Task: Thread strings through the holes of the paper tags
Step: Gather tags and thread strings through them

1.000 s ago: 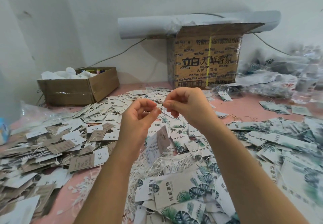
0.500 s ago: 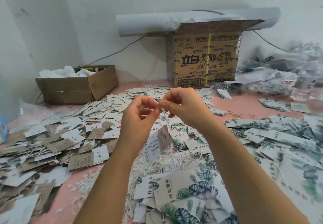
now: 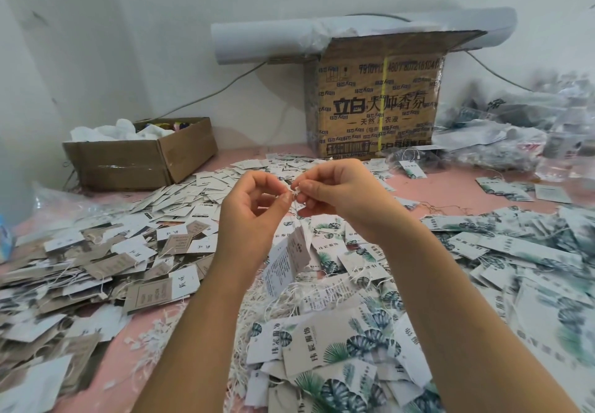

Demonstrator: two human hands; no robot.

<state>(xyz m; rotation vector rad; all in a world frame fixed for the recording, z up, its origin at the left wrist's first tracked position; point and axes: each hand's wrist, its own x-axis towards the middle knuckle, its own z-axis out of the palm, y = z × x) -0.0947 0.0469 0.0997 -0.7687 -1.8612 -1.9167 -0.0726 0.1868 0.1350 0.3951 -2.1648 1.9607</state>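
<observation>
Pink counter (image 3: 450,195), white wall behind, tags spread everywhere.

Working piece: a thin white string (image 3: 294,189), held up over the middle of the counter. Left grip (image 3: 254,216) pinches it between thumb and forefinger. Right grip (image 3: 341,200) pinches the same short bit from the other side, fingertips nearly touching. One paper tag (image 3: 287,263) hangs tilted just below the left grip, text side toward me, clear of the piles. I can't make out its hole, nor whether the string already runs through it.

My read: I'm feeding or tying the string ends at the tag's top. To do it well:
- hold both pinches close to the string tip so it can't flop
- let the tag hang free rather than twist
- pull snug, not hard, since paper tears at the hole

Below the tag lies a tangle of loose strings (image 3: 277,306). Leaf-print tags (image 3: 354,348) are heaped near me and to the right, brown and white tags (image 3: 128,261) to the left. A low open carton (image 3: 138,158) sits far left. A tall printed carton (image 3: 376,103) stands at the wall, a paper roll (image 3: 264,39) lying across its top.
</observation>
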